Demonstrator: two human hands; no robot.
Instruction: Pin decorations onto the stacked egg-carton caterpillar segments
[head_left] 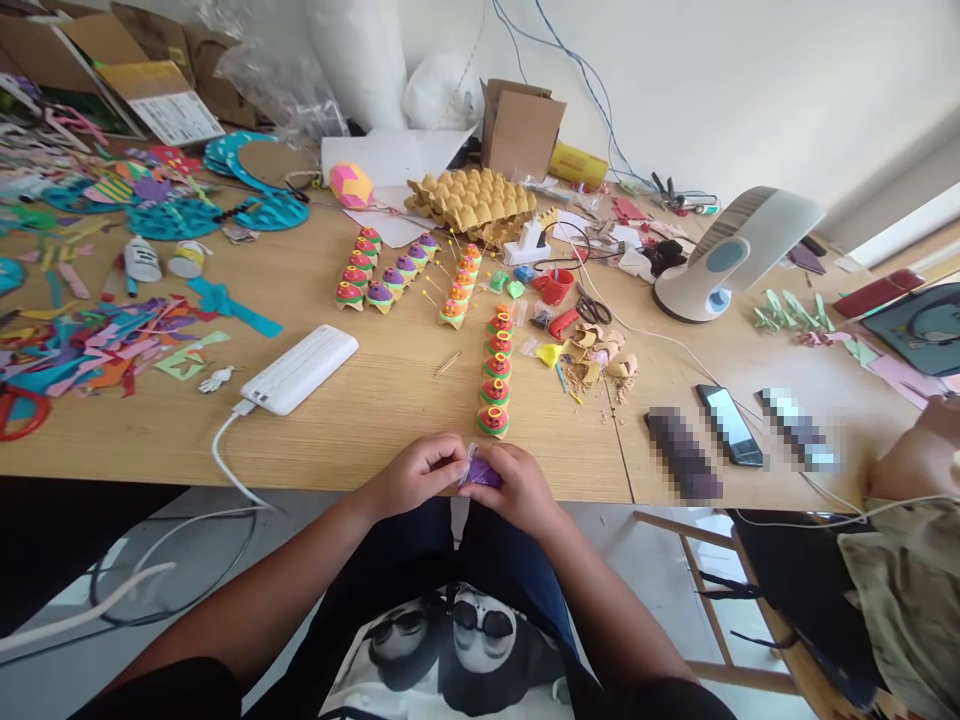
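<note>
Packet [482, 470] (purple) pinched between curled left hand [417, 472] and right hand [520, 488].

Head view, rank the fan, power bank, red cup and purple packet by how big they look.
1. Fan
2. Power bank
3. Purple packet and red cup: unranked; they look close, and the packet is nearer and partly covered.

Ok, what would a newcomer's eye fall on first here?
Probably the bright red-and-green row of cups, centrally on the table. Next, the purple packet held by the left hand and right hand at the near edge, then the colourful scraps heaped at left.
</note>
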